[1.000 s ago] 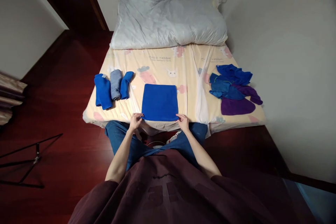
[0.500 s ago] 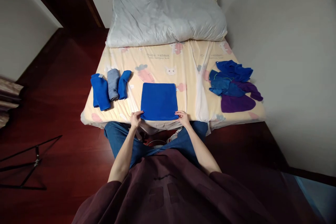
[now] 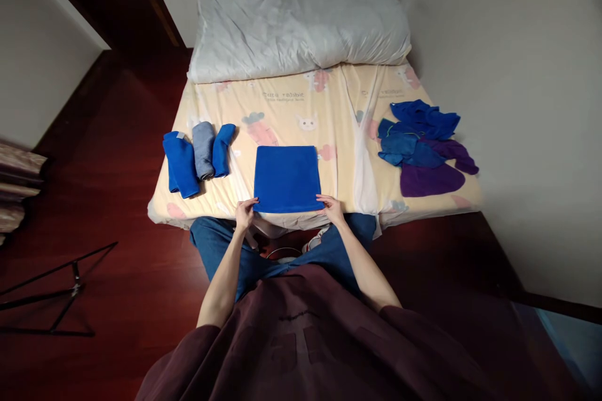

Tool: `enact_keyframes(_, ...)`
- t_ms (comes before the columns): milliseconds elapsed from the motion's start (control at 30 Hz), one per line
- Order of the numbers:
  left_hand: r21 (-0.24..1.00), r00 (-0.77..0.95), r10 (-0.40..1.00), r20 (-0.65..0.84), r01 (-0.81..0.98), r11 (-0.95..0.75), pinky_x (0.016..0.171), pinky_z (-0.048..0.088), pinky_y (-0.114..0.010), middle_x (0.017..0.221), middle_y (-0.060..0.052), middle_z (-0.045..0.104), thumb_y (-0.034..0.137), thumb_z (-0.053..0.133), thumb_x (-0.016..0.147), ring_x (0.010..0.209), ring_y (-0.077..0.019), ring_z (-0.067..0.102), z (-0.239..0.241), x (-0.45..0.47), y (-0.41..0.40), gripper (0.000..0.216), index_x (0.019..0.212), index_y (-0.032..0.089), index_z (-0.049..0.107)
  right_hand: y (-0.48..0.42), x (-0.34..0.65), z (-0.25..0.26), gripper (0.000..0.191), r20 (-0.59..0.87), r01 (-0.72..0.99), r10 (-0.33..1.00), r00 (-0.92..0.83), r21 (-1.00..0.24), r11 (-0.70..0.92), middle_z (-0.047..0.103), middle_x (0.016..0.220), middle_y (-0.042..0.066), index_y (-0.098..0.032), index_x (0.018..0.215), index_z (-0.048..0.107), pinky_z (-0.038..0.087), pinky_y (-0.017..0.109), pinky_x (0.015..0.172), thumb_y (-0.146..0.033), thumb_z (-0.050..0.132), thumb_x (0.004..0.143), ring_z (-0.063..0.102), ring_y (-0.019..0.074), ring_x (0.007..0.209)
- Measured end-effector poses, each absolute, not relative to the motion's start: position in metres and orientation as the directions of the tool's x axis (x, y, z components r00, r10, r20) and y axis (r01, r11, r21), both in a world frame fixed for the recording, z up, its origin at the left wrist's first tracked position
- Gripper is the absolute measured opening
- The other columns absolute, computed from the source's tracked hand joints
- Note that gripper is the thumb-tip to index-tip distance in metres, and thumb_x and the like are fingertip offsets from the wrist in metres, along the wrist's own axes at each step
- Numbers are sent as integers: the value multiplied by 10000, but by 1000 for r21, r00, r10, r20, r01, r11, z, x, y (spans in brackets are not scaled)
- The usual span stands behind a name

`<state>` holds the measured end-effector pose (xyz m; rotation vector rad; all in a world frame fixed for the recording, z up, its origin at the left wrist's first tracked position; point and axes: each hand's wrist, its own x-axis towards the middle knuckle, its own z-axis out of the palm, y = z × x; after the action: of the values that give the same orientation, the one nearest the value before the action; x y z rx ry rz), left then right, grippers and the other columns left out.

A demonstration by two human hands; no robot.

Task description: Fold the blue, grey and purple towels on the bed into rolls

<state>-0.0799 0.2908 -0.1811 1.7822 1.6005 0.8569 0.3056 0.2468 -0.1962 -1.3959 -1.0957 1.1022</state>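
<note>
A blue towel point(image 3: 287, 178) lies flat and square at the front edge of the bed. My left hand point(image 3: 245, 213) pinches its near left corner between thumb and fingers. At the near right corner, my right hand point(image 3: 332, 208) grips the cloth the same way. To the left lie three rolled or folded cloths: a wide blue one point(image 3: 181, 165), a grey-blue roll point(image 3: 204, 149) and a narrower blue one point(image 3: 222, 150). A loose heap on the right holds crumpled blue cloths point(image 3: 426, 120) and a purple cloth point(image 3: 430, 181).
The bed point(image 3: 277, 122) has a pale yellow printed sheet, with a bunched white strip point(image 3: 364, 169) right of the towel. A grey-white quilt point(image 3: 301, 19) is piled at the head end. Black stand legs point(image 3: 59, 291) stand on the red floor at left.
Both hands stay at the near corners of the blue towel, which keeps its flat shape. The whole view has shifted slightly; no cloth has visibly moved on the bed.
</note>
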Motion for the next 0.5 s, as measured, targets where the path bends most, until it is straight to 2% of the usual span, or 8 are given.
enact_keyframes(133, 815, 42, 996, 78, 573, -88, 1053, 503, -494, 1167, -60, 775, 255, 500, 909, 1136, -270, 665, -184, -82, 289, 295, 988, 230, 784, 247, 310, -199, 376, -37, 126, 986, 162, -990, -58, 763, 1207, 101, -193, 934, 795, 606, 470, 968, -157, 559, 644, 727, 267, 1102)
enact_keyframes(200, 820, 41, 996, 80, 565, -89, 1065, 491, -485, 1166, -70, 775, 311, 507, 930, 1142, -272, 663, -186, -83, 289, 299, 1004, 222, 783, 248, 311, -201, 423, -15, 192, 984, 177, -980, -50, 786, 1130, 88, -192, 983, 796, 579, 467, 1001, -156, 533, 654, 740, 252, 1042)
enact_keyframes(333, 813, 39, 995, 92, 574, -98, 1033, 498, -456, 1138, -82, 775, 413, 530, 940, 1131, -287, 641, -191, -86, 289, 334, 1044, 214, 777, 250, 311, -208, 348, 37, 277, 979, 198, -961, -20, 789, 1065, 75, -200, 983, 787, 576, 437, 975, -220, 551, 729, 734, 245, 1005)
enact_keyframes(433, 796, -9, 998, 70, 603, -50, 960, 523, -433, 1042, -96, 770, 453, 540, 932, 1064, -293, 635, -192, -86, 290, 349, 1035, 207, 765, 252, 310, -212, 256, 15, 268, 971, 237, -962, -51, 782, 959, 76, -189, 940, 761, 607, 389, 847, -343, 628, 784, 734, 234, 878)
enact_keyframes(500, 787, -37, 998, 58, 617, -22, 932, 526, -425, 978, -103, 755, 471, 526, 937, 1013, -288, 637, -192, -85, 290, 355, 1001, 201, 749, 253, 309, -215, 287, -3, 251, 961, 278, -965, -76, 766, 868, 75, -181, 896, 737, 610, 361, 762, -444, 681, 795, 721, 226, 791)
